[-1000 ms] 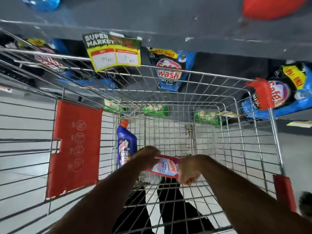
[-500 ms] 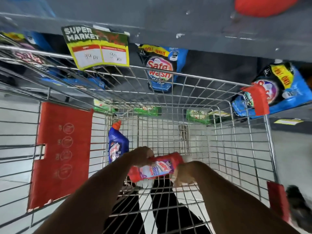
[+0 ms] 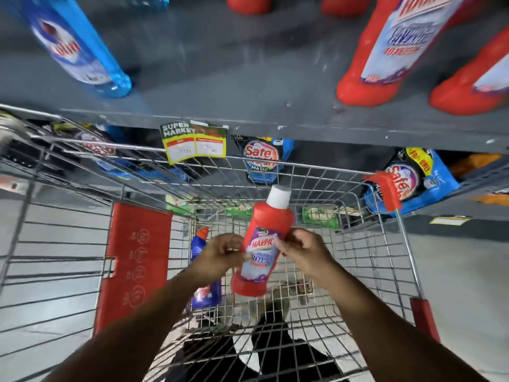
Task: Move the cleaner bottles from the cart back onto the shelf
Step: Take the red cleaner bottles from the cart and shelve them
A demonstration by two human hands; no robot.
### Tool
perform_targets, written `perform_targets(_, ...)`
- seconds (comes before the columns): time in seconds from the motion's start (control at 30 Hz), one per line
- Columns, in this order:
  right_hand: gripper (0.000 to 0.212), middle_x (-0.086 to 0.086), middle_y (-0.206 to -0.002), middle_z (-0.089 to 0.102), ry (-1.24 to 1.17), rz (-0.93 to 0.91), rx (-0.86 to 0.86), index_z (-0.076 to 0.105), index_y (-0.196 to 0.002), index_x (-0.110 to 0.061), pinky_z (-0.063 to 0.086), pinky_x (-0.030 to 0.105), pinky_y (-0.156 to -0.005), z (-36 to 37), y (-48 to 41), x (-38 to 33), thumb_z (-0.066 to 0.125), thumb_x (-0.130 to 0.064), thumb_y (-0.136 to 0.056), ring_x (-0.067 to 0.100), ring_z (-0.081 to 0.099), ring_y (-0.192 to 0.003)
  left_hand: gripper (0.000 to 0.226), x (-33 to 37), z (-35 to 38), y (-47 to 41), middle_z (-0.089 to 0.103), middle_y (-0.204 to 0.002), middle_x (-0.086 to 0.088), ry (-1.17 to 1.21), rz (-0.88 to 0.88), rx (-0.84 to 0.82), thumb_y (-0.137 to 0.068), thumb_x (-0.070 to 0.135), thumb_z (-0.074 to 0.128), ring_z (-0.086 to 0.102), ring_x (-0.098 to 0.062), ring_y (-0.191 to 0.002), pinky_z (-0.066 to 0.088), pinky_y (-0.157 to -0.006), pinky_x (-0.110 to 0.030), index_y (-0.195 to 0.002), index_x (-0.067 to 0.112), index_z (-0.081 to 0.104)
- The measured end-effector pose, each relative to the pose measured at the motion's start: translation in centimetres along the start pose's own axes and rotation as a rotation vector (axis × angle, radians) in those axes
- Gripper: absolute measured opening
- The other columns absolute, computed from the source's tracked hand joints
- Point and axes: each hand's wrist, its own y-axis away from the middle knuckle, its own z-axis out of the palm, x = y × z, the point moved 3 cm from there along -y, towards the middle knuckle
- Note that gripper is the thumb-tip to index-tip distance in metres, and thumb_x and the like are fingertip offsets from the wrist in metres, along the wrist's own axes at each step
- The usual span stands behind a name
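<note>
A red Harpic cleaner bottle (image 3: 265, 238) with a white cap is held nearly upright above the wire cart (image 3: 358, 244), cap pointing toward the shelf. My left hand (image 3: 220, 253) grips its left side and my right hand (image 3: 301, 250) grips its right side. A blue cleaner bottle with an orange cap (image 3: 202, 260) stands inside the cart at the left, partly hidden behind my left arm. The grey shelf (image 3: 234, 78) lies just past the cart's far rim, with red Harpic bottles (image 3: 385, 51) standing at its right.
A blue glass-cleaner bottle (image 3: 80, 51) stands on the shelf at the left, and more red bottle bases sit at the back. A yellow price tag (image 3: 195, 144) hangs from the shelf edge. Blue detergent pouches (image 3: 261, 158) fill the lower shelf. A red plastic flap (image 3: 135, 266) covers the cart's left side.
Both hands have lifted the red bottle out of the cart bottom and turned it from lying sideways to nearly upright. The view has tilted up, bringing the shelf top into sight.
</note>
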Motion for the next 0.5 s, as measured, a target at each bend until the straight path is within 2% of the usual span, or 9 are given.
perform_targets(0.07, 0.010, -0.008, -0.089, 0.076, 0.036, -0.146, 0.043, 0.070, -0.091, -0.028, 0.058, 0.031, -0.075, -0.4, 1.8, -3.9, 0.073, -0.030, -0.082, 0.008, 0.070, -0.087, 0.027, 4.0, -0.4, 1.2, 0.069, -0.106, -0.030, 0.012, 0.080, -0.012, -0.080, -0.002, 0.070, 0.068, -0.034, -0.099, 0.052, -0.094, -0.054, -0.104, -0.011, 0.060)
perform_targets(0.13, 0.011, -0.017, -0.089, 0.077, 0.019, -0.306, 0.046, 0.069, -0.093, -0.031, 0.054, 0.015, -0.067, -0.8, 4.1, -8.2, 0.072, -0.033, -0.083, -0.006, 0.069, -0.081, 0.036, 7.9, -0.9, 2.4, 0.070, -0.111, -0.026, 0.012, 0.186, -0.022, -0.078, 0.000, 0.071, 0.068, -0.038, -0.105, 0.053, -0.096, -0.050, -0.111, -0.008, 0.060)
perform_targets(0.2, 0.013, -0.026, -0.089, 0.075, -0.024, -0.457, 0.058, 0.068, -0.098, -0.032, 0.049, 0.004, -0.065, -1.1, 6.2, -12.9, 0.069, -0.029, -0.085, -0.011, 0.068, -0.080, 0.039, 12.2, -1.4, 3.9, 0.075, -0.107, -0.014, 0.019, 0.322, 0.007, -0.075, 0.007, 0.072, 0.071, -0.026, -0.100, 0.059, -0.088, -0.036, -0.113, 0.002, 0.063)
perform_targets(0.27, 0.017, -0.029, -0.088, 0.073, -0.067, -0.630, 0.115, 0.067, -0.101, -0.030, 0.047, 0.001, -0.067, -1.2, 7.6, -17.7, 0.066, -0.020, -0.087, -0.015, 0.064, -0.079, 0.033, 16.9, -1.7, 5.2, 0.077, -0.099, -0.001, 0.015, 0.470, 0.043, -0.076, 0.011, 0.071, 0.071, -0.011, -0.090, 0.058, -0.077, -0.022, -0.109, 0.015, 0.067)
perform_targets(0.3, 0.019, -0.028, -0.089, 0.073, -0.085, -0.717, 0.142, 0.068, -0.104, -0.025, 0.047, 0.002, -0.070, -1.3, 7.7, -19.9, 0.064, -0.017, -0.088, -0.016, 0.063, -0.081, 0.031, 19.2, -2.0, 5.5, 0.076, -0.095, 0.001, 0.007, 0.535, 0.068, -0.077, 0.009, 0.070, 0.070, -0.009, -0.087, 0.057, -0.075, -0.020, -0.106, 0.020, 0.068)
perform_targets(0.4, 0.031, -0.011, -0.107, 0.071, -0.111, -0.918, 0.246, 0.062, -0.120, -0.004, 0.051, 0.013, -0.083, -1.7, 6.9, -25.4, 0.060, -0.012, -0.091, -0.007, 0.063, -0.095, 0.034, 25.1, -3.1, 4.6, 0.076, -0.094, 0.008, -0.007, 0.707, 0.124, -0.080, -0.001, 0.064, 0.068, -0.007, -0.090, 0.057, -0.082, -0.023, -0.110, 0.015, 0.064)
perform_targets(0.47, 0.038, 0.004, -0.122, 0.068, -0.057, -0.989, 0.340, 0.057, -0.128, -0.002, 0.052, 0.035, -0.097, -2.1, 5.8, -28.2, 0.058, -0.014, -0.092, 0.008, 0.063, -0.110, 0.037, 27.9, -3.8, 3.0, 0.074, -0.098, 0.008, -0.024, 0.784, 0.144, -0.081, -0.004, 0.061, 0.066, -0.009, -0.094, 0.055, -0.088, -0.027, -0.117, 0.005, 0.059)
perform_targets(0.5, 0.040, 0.009, -0.127, 0.066, -0.026, -1.006, 0.379, 0.056, -0.130, -0.002, 0.049, 0.045, -0.102, -2.2, 5.1, -29.1, 0.058, -0.015, -0.092, 0.016, 0.062, -0.116, 0.038, 28.9, -4.0, 2.1, 0.072, -0.101, 0.002, -0.035, 0.803, 0.157, -0.083, -0.006, 0.060, 0.064, -0.012, -0.096, 0.053, -0.092, -0.030, -0.120, 0.000, 0.056)
